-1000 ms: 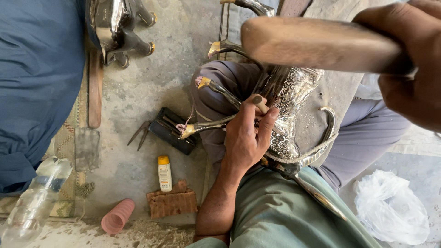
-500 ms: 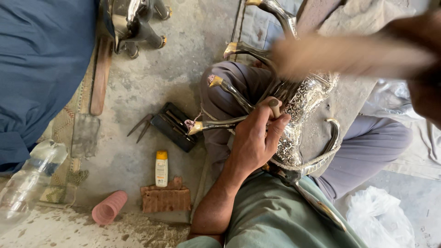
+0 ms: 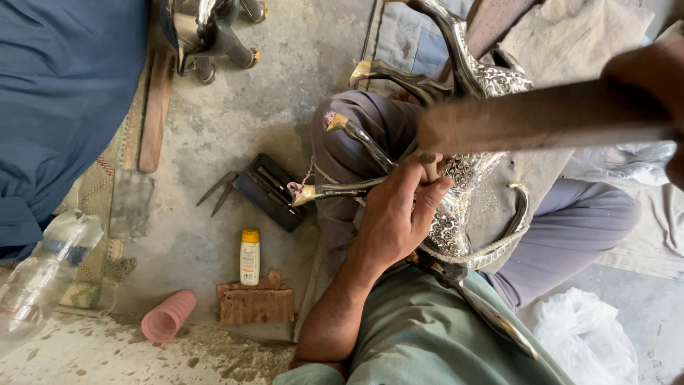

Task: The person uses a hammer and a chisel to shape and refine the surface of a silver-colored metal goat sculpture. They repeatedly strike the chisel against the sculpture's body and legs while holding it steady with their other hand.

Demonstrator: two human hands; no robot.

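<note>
A silver metal animal figure [image 3: 463, 203] with an engraved body and gold-tipped legs [image 3: 305, 194] lies across my lap. My left hand [image 3: 395, 217] is shut on a thin chisel [image 3: 428, 166], whose tip rests against the engraved body. My right hand [image 3: 652, 75], at the upper right edge, is shut on a wooden mallet [image 3: 541, 117]. The mallet is blurred and hangs just above the chisel's top end.
On the concrete floor to my left lie a black tool case [image 3: 267, 191], pliers [image 3: 216, 190], a small yellow-capped bottle [image 3: 249, 257], a brick [image 3: 255, 304], a pink cup [image 3: 167, 316] and a plastic bottle [image 3: 43, 271]. Another metal figure [image 3: 206, 32] stands beside a person in blue [image 3: 57, 93]. A white bag [image 3: 588, 335] lies at the right.
The mallet has swung from higher up down toward the chisel's top. My left hand keeps the chisel on the figure. The view has shifted slightly.
</note>
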